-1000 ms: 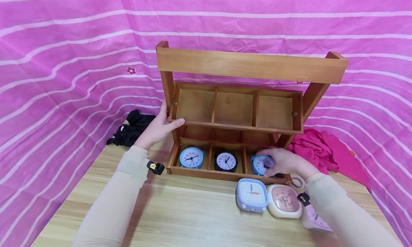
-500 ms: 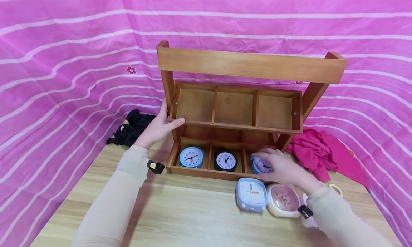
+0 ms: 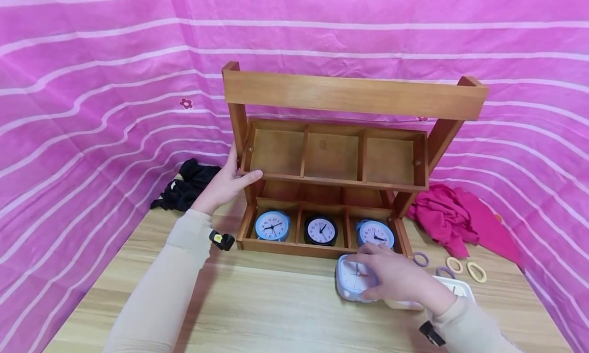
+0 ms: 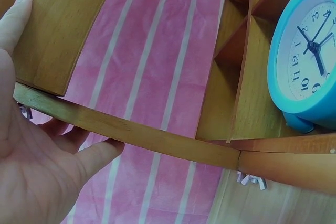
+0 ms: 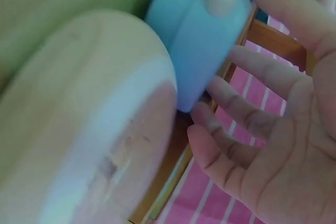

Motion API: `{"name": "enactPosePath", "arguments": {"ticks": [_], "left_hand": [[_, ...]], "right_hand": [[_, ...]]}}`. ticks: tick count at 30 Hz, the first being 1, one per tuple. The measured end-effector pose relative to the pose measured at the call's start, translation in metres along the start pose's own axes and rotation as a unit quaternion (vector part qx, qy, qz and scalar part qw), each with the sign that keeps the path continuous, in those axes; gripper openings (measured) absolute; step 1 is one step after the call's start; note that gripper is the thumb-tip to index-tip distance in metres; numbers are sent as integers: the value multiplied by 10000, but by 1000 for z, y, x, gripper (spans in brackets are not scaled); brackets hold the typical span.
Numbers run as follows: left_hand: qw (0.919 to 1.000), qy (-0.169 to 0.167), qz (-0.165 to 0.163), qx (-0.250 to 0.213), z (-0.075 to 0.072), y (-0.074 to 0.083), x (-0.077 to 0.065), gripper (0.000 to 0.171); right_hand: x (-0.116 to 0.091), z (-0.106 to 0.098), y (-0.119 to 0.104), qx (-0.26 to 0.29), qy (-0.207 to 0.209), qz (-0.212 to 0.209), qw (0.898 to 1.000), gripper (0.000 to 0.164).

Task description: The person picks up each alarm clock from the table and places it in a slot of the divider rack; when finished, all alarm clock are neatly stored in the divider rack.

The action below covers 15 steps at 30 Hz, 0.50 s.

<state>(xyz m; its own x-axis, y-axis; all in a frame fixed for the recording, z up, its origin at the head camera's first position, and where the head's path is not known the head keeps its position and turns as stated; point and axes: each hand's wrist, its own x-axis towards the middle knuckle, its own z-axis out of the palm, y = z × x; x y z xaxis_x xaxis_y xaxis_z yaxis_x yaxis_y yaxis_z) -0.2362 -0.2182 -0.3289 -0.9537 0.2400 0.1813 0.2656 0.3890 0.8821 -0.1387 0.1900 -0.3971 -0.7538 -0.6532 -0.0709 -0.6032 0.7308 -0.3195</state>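
A wooden rack [image 3: 340, 182] with two tiers of compartments stands on the table. My left hand [image 3: 223, 185] grips its left side, thumb over the upper tray's edge and fingers behind the post. In the lower tier sit a blue round alarm clock [image 3: 272, 226], a black alarm clock [image 3: 320, 231] and another blue alarm clock [image 3: 376, 234], one per compartment. My right hand [image 3: 398, 274] is spread over a pale blue square alarm clock [image 3: 352, 280] before the rack, fingertips right at its edges. A cream clock [image 5: 79, 103] lies beside it, mostly covered by the hand in the head view.
A white-rimmed clock [image 3: 462, 287] lies behind my right wrist, near several hair ties [image 3: 476, 272]. Black cloth [image 3: 186, 187] lies left of the rack, pink cloth [image 3: 444, 215] right of it. A pink striped curtain [image 3: 340, 36] hangs behind.
My right hand has let go of the right-hand blue alarm clock in the rack and moved down and towards me, over the pale blue square clock. The left hand stays on the rack.
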Motion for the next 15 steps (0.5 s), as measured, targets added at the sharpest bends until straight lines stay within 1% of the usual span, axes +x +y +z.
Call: {"name": "enactPosePath", "arguments": {"ticks": [2,3,6,9,11,15], "left_hand": [[10000,-29,-12,11,1,1,0,104],[10000,-31,-19,6,2,-1,2,104],[10000,1,54,-60,3,-13,9,104],[9998,99,138,-60,3,-29,15,104],[9996,147,212,-70,3,-34,17,104],[9993,153,333,-111,3,-37,17,104]], "right_hand": [[-3,5,-1,-57,96,13,9999,68],[-5,7,-1,-70,165,22,9998,67],[-8,11,-3,-67,301,26,9995,66],[-9,13,-5,50,286,90,9995,66],[-8,14,-6,96,261,156,9995,66],[-9,17,-7,146,280,150,9994,66]]}}
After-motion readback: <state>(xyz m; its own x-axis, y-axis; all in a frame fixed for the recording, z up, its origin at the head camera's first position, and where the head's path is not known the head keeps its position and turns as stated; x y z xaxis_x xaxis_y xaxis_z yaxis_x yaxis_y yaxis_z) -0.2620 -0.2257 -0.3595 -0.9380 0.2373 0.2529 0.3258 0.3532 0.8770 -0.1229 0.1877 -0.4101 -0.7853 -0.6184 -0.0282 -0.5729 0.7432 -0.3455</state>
